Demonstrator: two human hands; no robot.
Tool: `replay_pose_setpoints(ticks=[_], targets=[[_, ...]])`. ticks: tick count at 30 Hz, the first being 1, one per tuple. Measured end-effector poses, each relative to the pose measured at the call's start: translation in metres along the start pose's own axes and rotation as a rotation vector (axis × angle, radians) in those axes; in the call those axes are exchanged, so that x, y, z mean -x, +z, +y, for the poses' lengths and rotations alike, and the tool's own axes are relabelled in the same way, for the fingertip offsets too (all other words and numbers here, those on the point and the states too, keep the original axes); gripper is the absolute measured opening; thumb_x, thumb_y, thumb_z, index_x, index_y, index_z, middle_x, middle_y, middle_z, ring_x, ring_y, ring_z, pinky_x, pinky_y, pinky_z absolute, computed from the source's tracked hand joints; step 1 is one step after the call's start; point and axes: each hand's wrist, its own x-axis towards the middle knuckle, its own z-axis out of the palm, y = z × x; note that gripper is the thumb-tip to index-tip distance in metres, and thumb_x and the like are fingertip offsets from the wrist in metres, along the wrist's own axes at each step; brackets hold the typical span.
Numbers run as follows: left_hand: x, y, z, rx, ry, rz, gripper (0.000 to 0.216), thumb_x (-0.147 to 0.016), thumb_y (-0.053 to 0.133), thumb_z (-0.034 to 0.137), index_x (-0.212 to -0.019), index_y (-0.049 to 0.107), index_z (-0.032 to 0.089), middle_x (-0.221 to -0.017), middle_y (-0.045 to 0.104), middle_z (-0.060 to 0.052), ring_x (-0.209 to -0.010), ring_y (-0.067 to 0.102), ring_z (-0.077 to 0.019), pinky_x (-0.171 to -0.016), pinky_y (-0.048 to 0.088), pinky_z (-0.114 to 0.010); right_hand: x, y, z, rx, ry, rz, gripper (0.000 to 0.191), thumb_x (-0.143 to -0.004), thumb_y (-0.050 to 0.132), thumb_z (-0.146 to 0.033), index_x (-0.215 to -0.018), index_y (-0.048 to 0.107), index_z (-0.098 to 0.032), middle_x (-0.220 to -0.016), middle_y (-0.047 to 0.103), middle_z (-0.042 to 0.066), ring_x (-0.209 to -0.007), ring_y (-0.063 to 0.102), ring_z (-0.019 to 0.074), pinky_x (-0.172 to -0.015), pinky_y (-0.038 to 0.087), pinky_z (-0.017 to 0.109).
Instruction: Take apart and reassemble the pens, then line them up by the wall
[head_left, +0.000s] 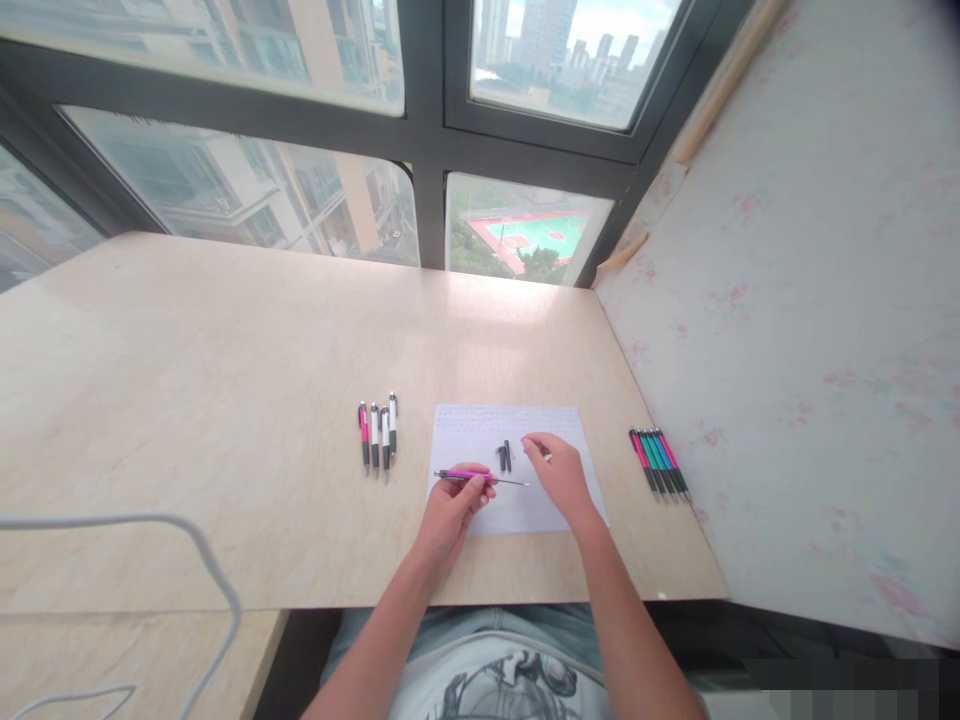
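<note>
My left hand (456, 500) is closed around the pink barrel of a pen (463, 476), held level above the sheet of paper (517, 515). A thin refill (514, 483) sticks out of the barrel's right end, with the black front grip off. Just above the paper's right half, my right hand (556, 468) has thumb and forefinger pinched together; whatever is between them is too small to make out. Between the hands, a short black pen part (502, 459) and a longer black piece (508, 456) lie on the paper. Handwritten lines run along the sheet's top.
Several click pens (385, 440), one pink and the others white, lie left of the paper. A row of coloured pens (658, 464) lies at the right by the papered wall (787, 380). A grey cable (202, 550) loops at lower left. Windows border the table's (247, 340) back edge.
</note>
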Motion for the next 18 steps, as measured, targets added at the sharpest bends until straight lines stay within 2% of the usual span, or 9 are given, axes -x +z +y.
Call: replay_pose_setpoints(ticks=[2,5,8,13,18], targets=[[0.000,0.001,0.000,-0.034,0.002,-0.009,0.023,-0.075,0.075,0.030,-0.090,0.068,0.014,-0.080,0.070,-0.006,-0.069,0.060,-0.0123,-0.063,0.044,-0.023,0.011,-0.009,-0.009,-0.043,-0.030,-0.072,0.029,-0.091,0.047,-0.033,-0.089,0.071,-0.018,-0.084,0.072,0.006,-0.078,0.064,0.0188,-0.068,0.047,0.029],[0.001,0.003,0.001,-0.079,0.008,-0.024,0.023,-0.075,0.075,0.031,-0.089,0.069,0.014,-0.079,0.071,-0.006,-0.069,0.061,-0.0140,-0.064,0.045,-0.024,0.029,-0.021,-0.024,-0.022,-0.156,-0.280,0.022,-0.091,0.050,-0.029,-0.092,0.072,-0.022,-0.085,0.071,0.003,-0.077,0.063,0.0167,-0.067,0.046,0.027],[0.001,0.004,0.002,-0.106,0.009,-0.030,0.023,-0.075,0.074,0.033,-0.088,0.069,0.015,-0.081,0.071,-0.007,-0.070,0.062,-0.0151,-0.065,0.046,-0.025,0.041,-0.032,-0.027,0.071,-0.210,-0.355,0.020,-0.089,0.053,-0.022,-0.090,0.072,-0.023,-0.083,0.071,0.003,-0.076,0.062,0.0167,-0.069,0.047,0.028],[0.000,0.003,0.003,-0.063,0.006,0.015,0.023,-0.074,0.074,0.032,-0.088,0.068,0.014,-0.082,0.071,-0.008,-0.070,0.061,-0.0144,-0.064,0.047,-0.025,0.051,-0.049,-0.001,0.106,-0.097,-0.332,0.016,-0.084,0.054,-0.019,-0.084,0.070,-0.021,-0.084,0.069,0.004,-0.078,0.063,0.0182,-0.067,0.049,0.029],[0.000,0.002,0.001,-0.025,-0.009,0.027,0.022,-0.076,0.074,0.030,-0.089,0.068,0.014,-0.083,0.071,-0.007,-0.070,0.061,-0.0128,-0.065,0.047,-0.023,0.047,-0.044,0.026,0.176,0.041,-0.124,0.018,-0.082,0.052,-0.022,-0.081,0.070,-0.019,-0.079,0.070,0.006,-0.071,0.062,0.0201,-0.068,0.049,0.034]])
